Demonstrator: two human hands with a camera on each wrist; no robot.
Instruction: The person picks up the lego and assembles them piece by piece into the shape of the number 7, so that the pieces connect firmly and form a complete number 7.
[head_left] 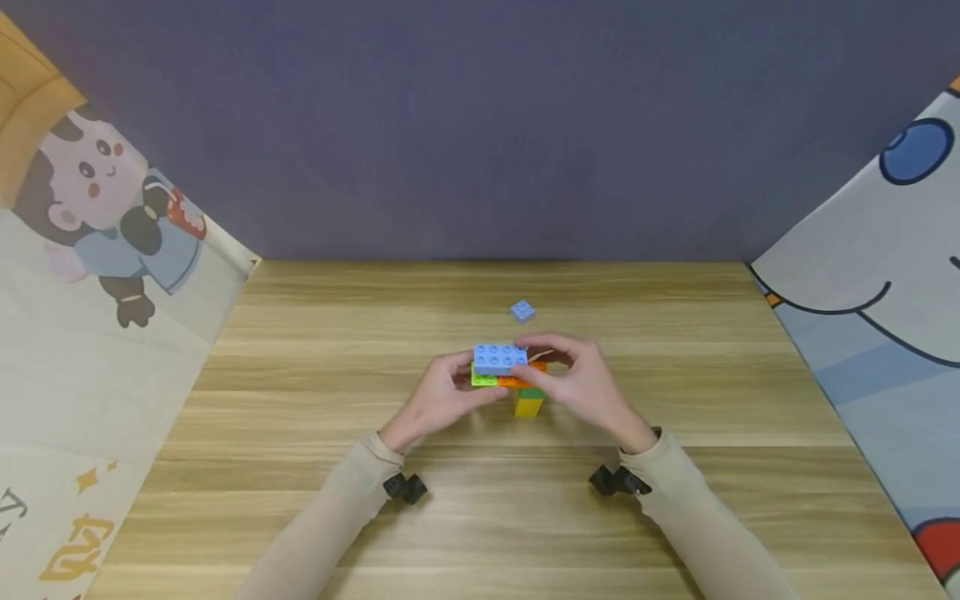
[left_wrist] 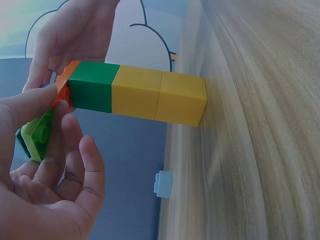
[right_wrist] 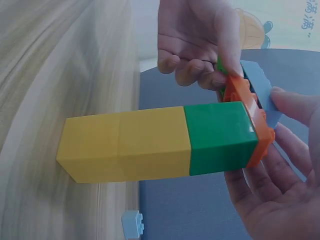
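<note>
An upright tower of toy building bricks has two yellow bricks (left_wrist: 137, 91) at the bottom and a green brick (left_wrist: 93, 86) above them. On top lies a flat orange brick (right_wrist: 252, 120), jutting out sideways. A lime-green brick (left_wrist: 37, 134) sits beside the orange one at its left end. My left hand (head_left: 438, 393) pinches the lime-green brick, its thumb by the orange edge. With thumb and fingers, my right hand (head_left: 583, 377) grips a long blue studded brick (head_left: 495, 359) over the orange and lime-green bricks. In the right wrist view the blue brick tilts, with a gap beneath part of it.
A small light-blue brick (head_left: 522, 311) lies on the wooden table (head_left: 375, 308) behind the tower. A dark panel (head_left: 480, 133) rises along the back edge. Printed cartoon panels (head_left: 90, 250) stand on the left and right.
</note>
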